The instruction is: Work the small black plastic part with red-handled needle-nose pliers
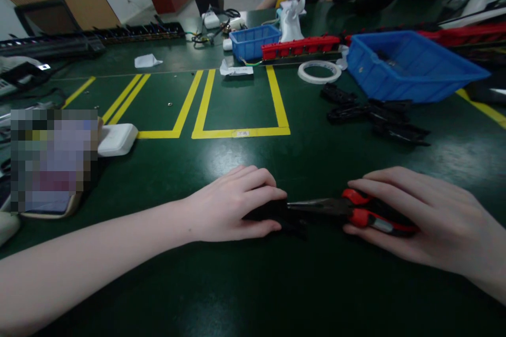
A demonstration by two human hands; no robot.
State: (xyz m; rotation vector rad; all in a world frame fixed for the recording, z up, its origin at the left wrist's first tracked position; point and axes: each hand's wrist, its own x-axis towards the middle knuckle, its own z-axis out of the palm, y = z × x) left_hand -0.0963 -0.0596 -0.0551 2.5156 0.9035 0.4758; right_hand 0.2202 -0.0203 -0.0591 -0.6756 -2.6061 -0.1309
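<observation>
My left hand (237,202) is closed around a small black plastic-looking part (272,213), holding it low over the dark green table. Most of that part is hidden by the fingers and blends into the table. From the right, my right hand (427,216) grips needle-nose pliers (359,211) by their red and black handles. The long, thin jaws point left, and their tips meet the black part beside my left fingertips. Whether the jaws are clamped on it I cannot make out.
Several black parts (375,113) lie at the right, in front of a large blue bin (411,68). Behind are a tape roll (319,71), a smaller blue bin (253,42) and a red strip (302,47). A phone (55,163) and white case (117,139) sit left. People are beyond the table.
</observation>
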